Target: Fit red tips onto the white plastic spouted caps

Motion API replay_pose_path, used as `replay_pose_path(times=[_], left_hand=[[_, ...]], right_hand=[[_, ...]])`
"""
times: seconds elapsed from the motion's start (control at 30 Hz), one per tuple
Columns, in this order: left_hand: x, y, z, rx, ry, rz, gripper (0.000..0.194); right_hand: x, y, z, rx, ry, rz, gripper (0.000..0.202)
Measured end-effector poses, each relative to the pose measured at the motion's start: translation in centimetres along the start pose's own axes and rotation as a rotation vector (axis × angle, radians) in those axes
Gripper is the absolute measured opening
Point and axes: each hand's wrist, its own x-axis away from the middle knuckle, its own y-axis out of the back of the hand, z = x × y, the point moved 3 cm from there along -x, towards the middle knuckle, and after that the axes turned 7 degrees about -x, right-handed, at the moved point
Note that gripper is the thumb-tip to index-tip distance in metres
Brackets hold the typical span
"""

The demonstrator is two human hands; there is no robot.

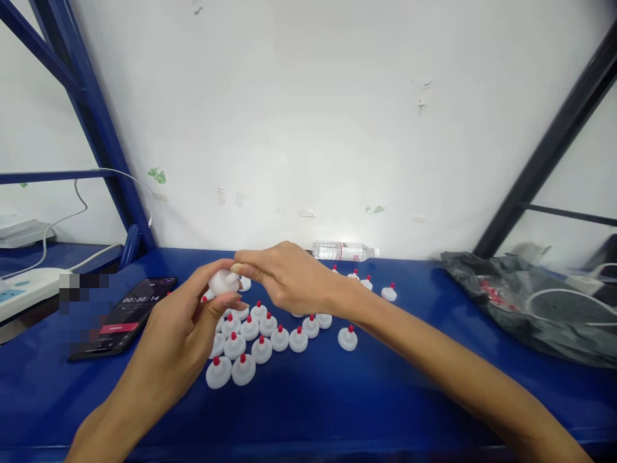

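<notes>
Between the fingers and thumb of my left hand (180, 328) is a white plastic nozzle cap (222, 281), held tilted above the table with its spout towards the right. My right hand (289, 276) reaches across to it, thumb and index finger pinched together at the spout end. Whatever lies inside that pinch is hidden. Below and around both hands stand several similar white nozzle caps (261, 351) with small red tips, grouped close together. One white nozzle cap (348, 339) stands apart to the right, and another (389, 293) is farther back.
A phone (123, 318) showing a timer lies at the left of the blue table (366, 411), near a white power strip (33, 289). A clear plastic bottle (343, 251) lies against the wall. At right, a dark plastic bag (544, 321) holds small red pieces (499, 294).
</notes>
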Motion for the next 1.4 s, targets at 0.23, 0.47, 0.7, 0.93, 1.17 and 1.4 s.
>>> replay_pose_path(times=[0.23, 0.47, 0.7, 0.93, 1.17, 1.4], left_hand=[[0.1, -0.4, -0.7, -0.024, 0.035, 0.068, 0.056], [-0.2, -1.0, -0.2, -0.226, -0.062, 0.058, 0.067], [-0.6, 0.5, 0.3, -0.281, -0.097, 0.031, 0.046], [-0.5, 0.2, -0.1, -0.253, -0.122, 0.042, 0.040], [-0.9, 0.9, 0.3, -0.259, -0.077, -0.008, 0.038], [-1.2, 1.6, 0.7, -0.270, -0.085, -0.039, 0.036]], right_hand=[[0.1, 0.9, 0.4, 0.070, -0.012, 0.073, 0.029], [0.5, 2.2, -2.5, 0.146, -0.144, 0.181, 0.047], [1.5, 1.7, -9.9, 0.301, -0.589, 0.417, 0.026], [2.3, 2.4, -11.5, 0.330, -0.652, 0.447, 0.041], [-1.1, 0.7, -9.9, 0.500, -0.495, 0.193, 0.058], [-5.4, -4.6, -11.2, 0.517, -0.461, 0.287, 0.039]])
